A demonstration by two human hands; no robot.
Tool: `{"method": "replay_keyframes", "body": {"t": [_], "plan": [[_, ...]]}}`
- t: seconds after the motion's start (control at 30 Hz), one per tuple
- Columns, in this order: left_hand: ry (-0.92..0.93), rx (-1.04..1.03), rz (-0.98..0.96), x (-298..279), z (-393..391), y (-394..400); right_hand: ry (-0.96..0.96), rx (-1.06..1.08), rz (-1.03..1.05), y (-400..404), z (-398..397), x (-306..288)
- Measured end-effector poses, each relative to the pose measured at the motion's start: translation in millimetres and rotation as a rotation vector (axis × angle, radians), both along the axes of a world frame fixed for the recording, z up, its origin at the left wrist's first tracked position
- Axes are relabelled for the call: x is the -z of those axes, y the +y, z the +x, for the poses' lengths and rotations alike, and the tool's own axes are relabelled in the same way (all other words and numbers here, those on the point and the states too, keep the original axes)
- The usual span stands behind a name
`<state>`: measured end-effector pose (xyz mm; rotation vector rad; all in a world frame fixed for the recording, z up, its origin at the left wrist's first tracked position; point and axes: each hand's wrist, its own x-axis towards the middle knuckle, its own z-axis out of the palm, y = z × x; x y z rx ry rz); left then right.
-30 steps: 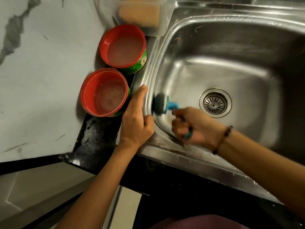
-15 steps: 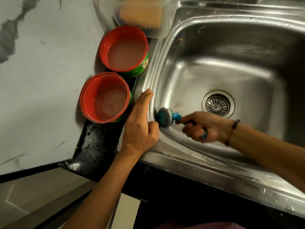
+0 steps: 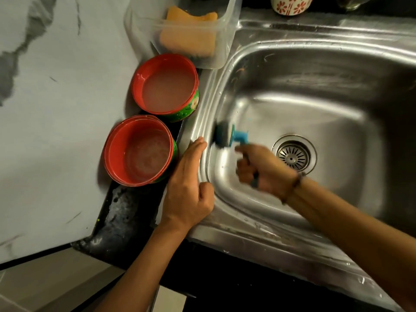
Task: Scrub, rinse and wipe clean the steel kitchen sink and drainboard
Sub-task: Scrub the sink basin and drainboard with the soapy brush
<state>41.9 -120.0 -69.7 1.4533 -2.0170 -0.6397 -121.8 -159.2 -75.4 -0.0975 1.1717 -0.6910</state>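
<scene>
The steel sink fills the right of the view, its round drain on the basin floor. My right hand grips the blue handle of a scrub brush, blurred by motion. The brush's dark head presses against the basin's left wall. My left hand rests flat on the sink's left rim, fingers straight along the edge and thumb over the inner lip.
Two red tubs with cloudy liquid stand left of the sink. Behind them a clear plastic box holds an orange sponge. A white marbled counter lies left. A floral cup stands behind the sink.
The brush has moved up the left wall of the basin, away from the near corner, with my right hand following. My left hand stays on the rim.
</scene>
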Motion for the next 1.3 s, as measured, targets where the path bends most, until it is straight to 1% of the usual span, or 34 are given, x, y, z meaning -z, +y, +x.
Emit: {"method": "replay_keyframes", "body": {"t": [0.07, 0.13, 0.2, 0.3, 0.33, 0.37, 0.43, 0.5, 0.57, 0.6, 0.7, 0.73, 0.77, 0.8, 0.87, 0.9, 0.97, 1.03, 1.1, 1.17, 1.2, 1.3], "plan": [[-0.007, 0.007, 0.001, 0.0, -0.1, -0.2, 0.174, 0.127, -0.065, -50.5, 2.8, 8.8], [-0.006, 0.014, 0.007, 0.0, -0.1, 0.0, 0.278, 0.159, -0.138, -70.4, 1.2, 12.4], [0.001, 0.015, 0.012, 0.2, -0.1, 0.4, 0.345, 0.041, -0.285, -38.9, 0.0, 9.5], [0.01, 0.003, 0.009, 0.0, 0.6, -0.7, 0.405, -0.181, -0.368, 39.4, 22.2, -18.5], [0.01, 0.001, 0.002, -0.2, 0.4, -1.1, 0.51, -0.24, -0.447, 51.2, 24.5, -19.9], [0.009, 0.002, -0.004, -0.3, 0.2, -1.1, 0.63, -0.219, -0.537, 43.8, 23.0, -18.3], [0.005, 0.006, -0.001, -0.7, 0.2, -0.4, 0.793, -0.166, -0.648, -10.7, 19.4, -21.8], [0.009, 0.002, 0.009, -1.1, -0.1, -0.7, 0.899, -0.043, -0.591, -75.1, 8.7, -19.2], [0.019, 0.0, 0.02, -1.9, 0.2, -0.5, 0.878, 0.052, -0.53, -96.3, 4.2, -9.5], [0.022, -0.003, 0.018, -2.2, 0.4, -0.6, 0.867, 0.029, -0.552, -84.1, 8.3, -4.5], [0.026, -0.012, 0.005, -2.3, -0.1, -1.2, 0.827, -0.154, -0.6, 8.1, 30.7, 1.8], [0.029, -0.016, 0.008, -2.5, 0.0, -1.8, 0.809, -0.183, -0.598, 33.8, 37.5, -3.2], [0.033, -0.017, 0.01, -2.7, 0.0, -2.0, 0.813, -0.199, -0.598, 42.4, 39.4, -4.2], [0.035, -0.012, 0.009, -2.7, 0.1, -1.6, 0.8, -0.184, -0.6, 32.9, 37.3, -5.1], [0.031, 0.003, 0.006, -2.1, 0.3, -1.0, 0.742, -0.096, -0.568, -18.1, 24.1, -2.9], [0.03, 0.002, 0.007, -1.7, 0.7, -0.9, 0.681, -0.012, -0.505, -49.4, 16.3, -3.7], [0.036, -0.005, 0.009, -0.8, 0.6, -1.0, 0.482, 0.176, -0.379, -90.7, 3.4, -3.4], [0.045, -0.007, 0.008, 0.2, 0.5, -1.2, 0.358, 0.18, -0.337, -73.2, 12.4, 3.8], [0.06, -0.006, 0.009, 0.9, 0.9, -0.8, 0.271, 0.135, -0.322, -16.7, 29.6, 6.4], [0.065, -0.005, 0.013, 1.1, 1.4, -0.9, 0.188, 0.09, -0.278, 15.7, 38.8, 5.7], [0.061, -0.003, 0.01, 1.1, 1.3, -1.0, 0.193, 0.091, -0.275, 7.1, 35.0, 8.2], [0.042, 0.005, 0.003, 1.4, 0.9, -0.7, 0.286, 0.184, -0.251, -70.0, 10.4, 11.3]]}}
